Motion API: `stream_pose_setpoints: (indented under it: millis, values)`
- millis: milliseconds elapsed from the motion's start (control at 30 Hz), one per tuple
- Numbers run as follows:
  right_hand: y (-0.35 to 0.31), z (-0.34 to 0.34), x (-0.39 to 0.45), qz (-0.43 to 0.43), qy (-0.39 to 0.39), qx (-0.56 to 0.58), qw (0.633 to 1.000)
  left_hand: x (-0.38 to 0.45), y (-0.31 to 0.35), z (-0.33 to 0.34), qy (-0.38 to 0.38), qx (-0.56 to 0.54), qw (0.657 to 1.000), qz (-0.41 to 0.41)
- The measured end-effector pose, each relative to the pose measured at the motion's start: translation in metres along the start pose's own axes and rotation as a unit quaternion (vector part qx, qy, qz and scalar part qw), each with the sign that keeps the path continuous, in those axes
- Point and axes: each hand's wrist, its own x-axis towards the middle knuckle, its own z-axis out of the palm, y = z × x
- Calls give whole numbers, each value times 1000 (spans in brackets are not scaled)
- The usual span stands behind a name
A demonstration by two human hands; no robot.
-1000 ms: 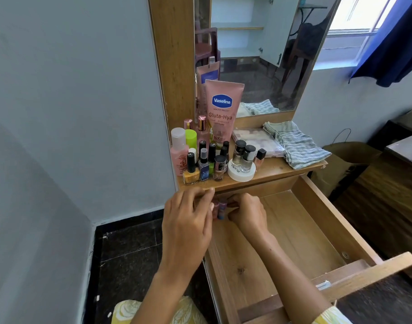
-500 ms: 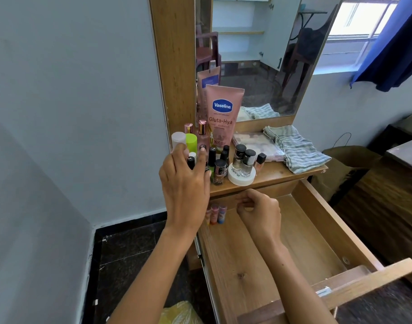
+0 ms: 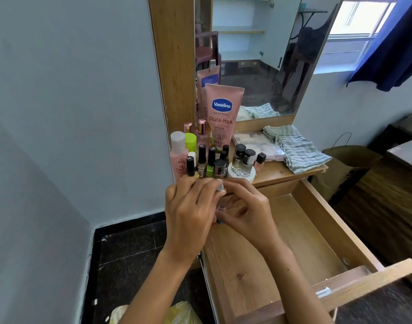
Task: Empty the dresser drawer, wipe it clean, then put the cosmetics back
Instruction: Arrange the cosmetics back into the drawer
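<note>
1. Two hands meet at the back left corner of the open drawer [image 3: 300, 242], right under the edge of the desk [image 3: 282, 173].
2. Our left hand [image 3: 188, 211] has its fingers curled round a small bottle [image 3: 220, 188]. We can only see its grey cap peeking out at the fingertips.
3. Our right hand [image 3: 247, 213] has its grip curled too, and its fingertips touch some small bottles in the corner. We cannot tell if it holds one.
4. Many nail polish bottles [image 3: 211, 163] stand close together on the desk, in front of the pink Vaseline tube [image 3: 222, 113].
5. One striped cloth [image 3: 296, 148] lies on the desk by the mirror [image 3: 258, 54].
6. Most of the drawer floor is bare wood.
</note>
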Motion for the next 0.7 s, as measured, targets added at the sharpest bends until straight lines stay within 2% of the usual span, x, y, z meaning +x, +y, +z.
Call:
stream_pose_setpoints:
  millis: [167, 233, 333, 400, 500, 700]
  values:
    - [9, -9, 0, 19, 18, -26, 999, -12, 14, 3, -56, -73, 995, -39]
    - [22, -18, -2, 113, 2, -44, 993, -20, 14, 8, -112, -96, 987, -57]
    - [42, -24, -4, 285, -70, -157, 943, -36, 11, 16, -195, -95, 975, -44]
    - [51, -18, -4, 336, -96, -188, 918, -46, 9, 22, -244, -59, 967, -31]
    - [59, -4, -2, 354, -105, -185, 911, -59, 10, 29, -288, -33, 957, -32]
    - [70, 14, -1, 322, -103, -165, 927, -72, 12, 39, -305, -6, 951, -51]
